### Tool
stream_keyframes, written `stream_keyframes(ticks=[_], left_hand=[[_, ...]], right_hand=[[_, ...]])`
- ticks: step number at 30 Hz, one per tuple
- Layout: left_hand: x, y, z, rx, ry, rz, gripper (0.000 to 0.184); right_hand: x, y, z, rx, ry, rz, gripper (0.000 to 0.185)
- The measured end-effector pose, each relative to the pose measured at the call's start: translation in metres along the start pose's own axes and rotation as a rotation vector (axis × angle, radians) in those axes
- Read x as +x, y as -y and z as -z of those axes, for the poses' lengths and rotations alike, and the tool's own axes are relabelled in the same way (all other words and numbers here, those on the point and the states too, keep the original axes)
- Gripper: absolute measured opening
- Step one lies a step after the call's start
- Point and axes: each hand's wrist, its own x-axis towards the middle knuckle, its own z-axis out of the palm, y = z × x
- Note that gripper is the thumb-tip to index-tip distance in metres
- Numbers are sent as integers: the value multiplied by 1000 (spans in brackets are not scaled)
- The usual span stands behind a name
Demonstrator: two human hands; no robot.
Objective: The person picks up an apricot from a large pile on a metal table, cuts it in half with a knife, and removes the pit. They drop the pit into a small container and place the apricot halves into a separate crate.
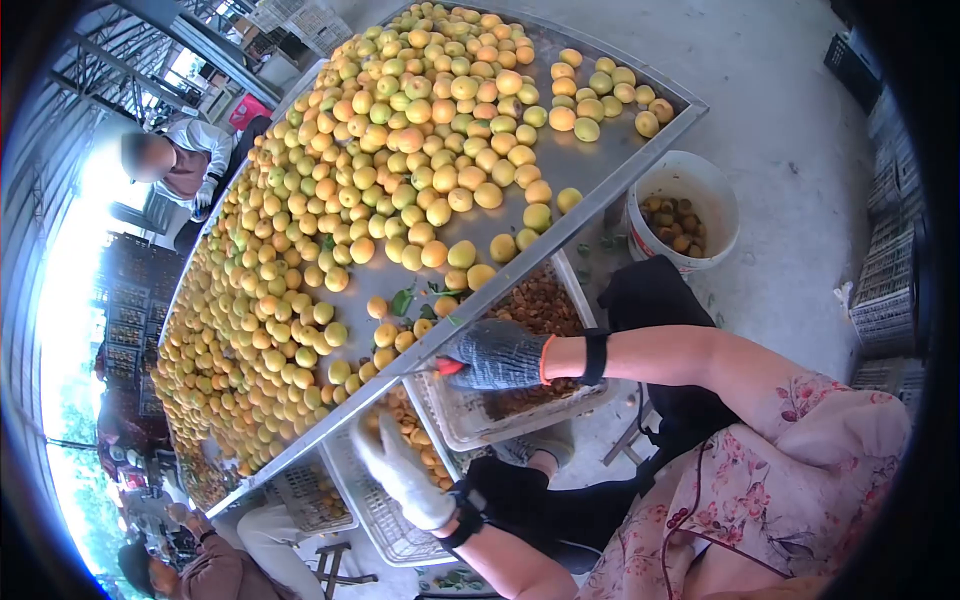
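My right hand (pixel 497 357), in a grey knit glove with an orange cuff, is closed at the table's edge. A small red thing (pixel 449 366) sticks out of its fingers; its kind cannot be made out. My left hand (pixel 400 474), in a white glove, has its fingers stretched out, blurred by motion, over a crate of apricots (pixel 415 428). I see nothing in it. Whole apricots (pixel 390 130), yellow to orange, cover much of the metal table (pixel 590 165). Below my right hand stands a white crate (pixel 478 432) holding brown pieces (pixel 540 300).
A white bucket (pixel 640 235) with brownish fruit stands on the floor at right. Stacked crates (pixel 885 240) line the right side. Another white crate (pixel 375 510) sits under the raised table rim. One person (pixel 190 165) is across the table, another (pixel 215 570) at lower left.
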Motion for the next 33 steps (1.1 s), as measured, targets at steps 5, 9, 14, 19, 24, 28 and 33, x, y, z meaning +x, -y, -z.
stream_keyframes(ticks=[5,9,14,19,24,28,33], left_hand=[[55,-44,-37,302,-64,128,42],[108,-49,-136,146,374,-177,41],[160,-40,-223,934,593,-306,39],[173,-33,-229,864,655,-174,42],[151,-55,-180,-106,565,53,38],[96,-85,-119,-669,406,87,35],[36,-94,-89,-932,413,132,51]], right_hand=[[-4,-8,38,-43,-121,-95,23],[-6,-23,75,-27,-275,-200,26],[-5,-33,88,22,-385,-201,29],[-9,-39,95,97,-367,-184,36],[-4,-20,107,177,-401,-237,27],[-8,-14,95,401,-468,37,21],[-11,-7,66,312,-272,107,27]])
